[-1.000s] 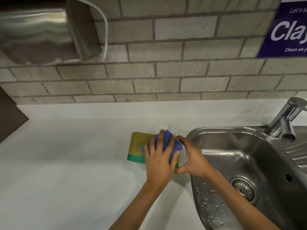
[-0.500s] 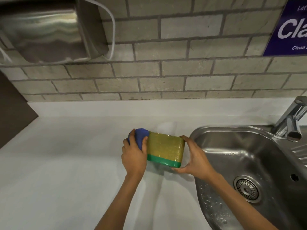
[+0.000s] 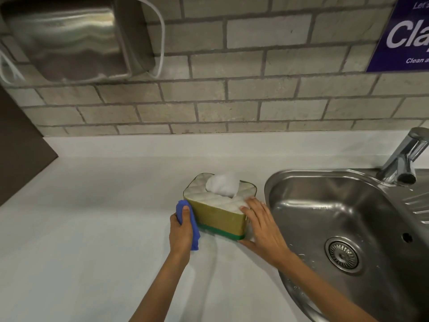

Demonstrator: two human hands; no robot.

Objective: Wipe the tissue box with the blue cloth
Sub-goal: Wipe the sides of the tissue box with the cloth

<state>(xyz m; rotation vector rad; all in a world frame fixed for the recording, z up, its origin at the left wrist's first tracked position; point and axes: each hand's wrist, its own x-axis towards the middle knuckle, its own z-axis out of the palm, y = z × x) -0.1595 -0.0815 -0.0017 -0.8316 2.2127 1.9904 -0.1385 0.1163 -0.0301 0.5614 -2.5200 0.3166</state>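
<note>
The tissue box [image 3: 218,217] stands upright on the white counter, olive-yellow with a green band at its base and a white tissue sticking out of the top. My left hand [image 3: 181,231] is closed around the blue cloth [image 3: 191,225], pressed against the box's left end. My right hand [image 3: 262,223] rests flat against the box's right end, fingers over the top corner, holding it steady.
A steel sink [image 3: 348,228] with a drain lies just right of the box, its tap [image 3: 404,159] at the far right. The white counter [image 3: 92,228] stretches left. A steel dispenser [image 3: 69,40] hangs on the brick wall, top left.
The box was turned from lying on its side to standing upright with the tissue on top. My left hand with the cloth slid from the box's top to its left end.
</note>
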